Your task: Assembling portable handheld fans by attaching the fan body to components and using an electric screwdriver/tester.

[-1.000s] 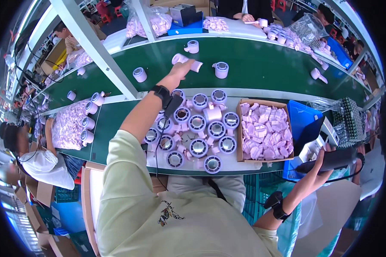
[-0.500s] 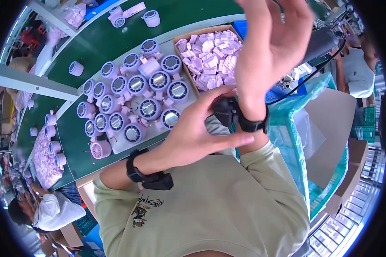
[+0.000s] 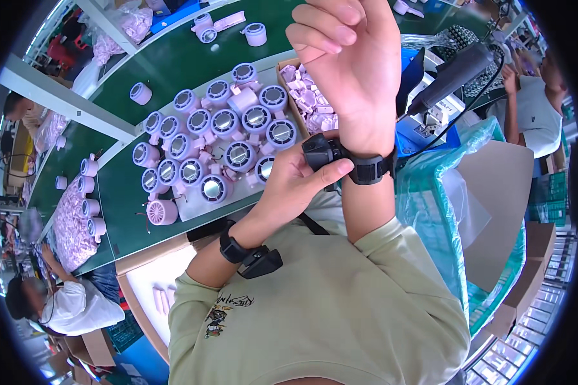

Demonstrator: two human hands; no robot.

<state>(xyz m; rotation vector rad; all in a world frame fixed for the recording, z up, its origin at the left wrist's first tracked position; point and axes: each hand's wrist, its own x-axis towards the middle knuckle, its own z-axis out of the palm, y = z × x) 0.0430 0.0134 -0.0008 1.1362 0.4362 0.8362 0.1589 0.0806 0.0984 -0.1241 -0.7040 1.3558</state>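
Note:
My left hand (image 3: 295, 183) reaches across my front, its thumb and fingers closed round a small black box-shaped device (image 3: 321, 151) strapped to my right wrist. A black wrist strap (image 3: 368, 170) circles that wrist beside the thumb. My right hand (image 3: 356, 70) is raised above the bench with the palm side showing. Its fingers curl loosely inward with nothing in them, and its top is cut off by the picture's edge. My left wrist wears another black strap with a device (image 3: 261, 262). Left of my hands, several lilac round motor-like housings (image 3: 225, 125) sit close together on a light board.
A cardboard box of lilac plastic parts (image 3: 318, 119) is partly behind my right hand. A dark power screwdriver (image 3: 453, 74) hangs at the right. Nearby stands a teal plastic-lined crate (image 3: 440, 221). Co-workers sit at left and right; a bag of lilac parts (image 3: 74, 228) lies left.
My right hand has shifted left, and its fingers have curled inward. My left hand's thumb has come onto the wrist device. The view has swung slightly, showing an open box at lower left.

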